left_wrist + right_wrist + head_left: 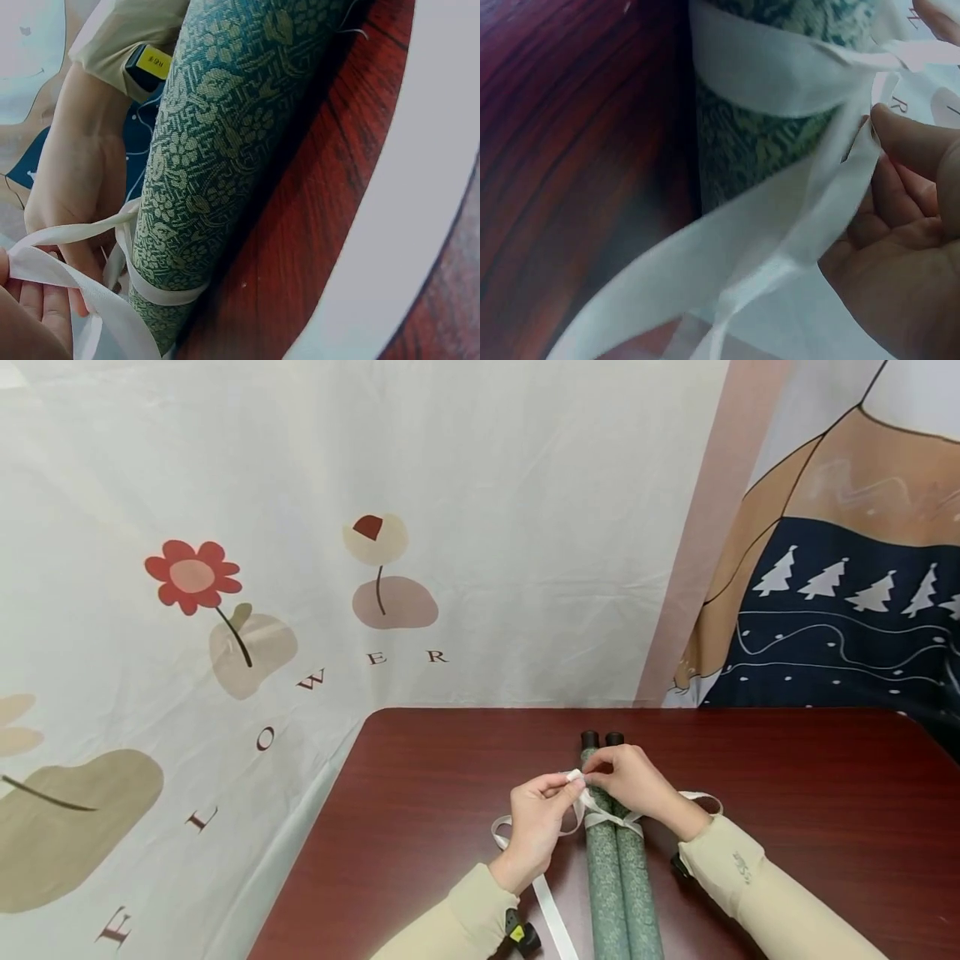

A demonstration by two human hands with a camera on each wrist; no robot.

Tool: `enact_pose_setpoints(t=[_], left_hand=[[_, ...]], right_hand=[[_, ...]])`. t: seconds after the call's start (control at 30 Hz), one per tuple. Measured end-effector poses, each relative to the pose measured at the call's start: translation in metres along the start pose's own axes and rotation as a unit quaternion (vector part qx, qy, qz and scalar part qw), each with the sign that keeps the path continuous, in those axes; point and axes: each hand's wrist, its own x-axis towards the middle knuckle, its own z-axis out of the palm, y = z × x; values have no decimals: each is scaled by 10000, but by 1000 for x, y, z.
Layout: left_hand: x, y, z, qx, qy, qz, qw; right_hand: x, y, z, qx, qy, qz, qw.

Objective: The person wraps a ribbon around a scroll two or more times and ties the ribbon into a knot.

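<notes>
Two rolled scrolls (609,893) in green patterned fabric, with black end knobs (590,740), lie side by side on the table, a white ribbon (555,917) wound around them. Over their far part, my left hand (531,827) pinches a folded piece of ribbon between thumb and fingers. Close by its fingertips, my right hand (639,783) pinches the ribbon too. In the left wrist view a ribbon band (171,295) circles the green fabric, and a loop spreads near the left hand (30,322). The right wrist view has the right hand's thumb (911,139) pressed against the ribbon.
A dark red wooden table (435,827) lies under everything, its far edge close to a printed cloth (525,527) with flowers and letters. One long ribbon tail runs toward the near side, left of the scrolls. Another ribbon loop (708,797) shows behind the right wrist.
</notes>
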Motion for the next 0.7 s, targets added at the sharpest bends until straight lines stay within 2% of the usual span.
enact_pose_setpoints(t=[0.23,0.53,0.63,0.7], left_hand=[[0,-1,1,9,-115,56,9999],[3,-3,4,210,-193,162,9995],[4,-3,6,269,-218,262,9991],[4,-3,9,288,-286,315,9987]], right_hand=[[3,1,3,151,-237,-24,9996],[-12,-8,-29,165,453,204,9986],[-20,-13,-38,471,391,123,9980],[-26,-18,-41,785,286,-81,9965]])
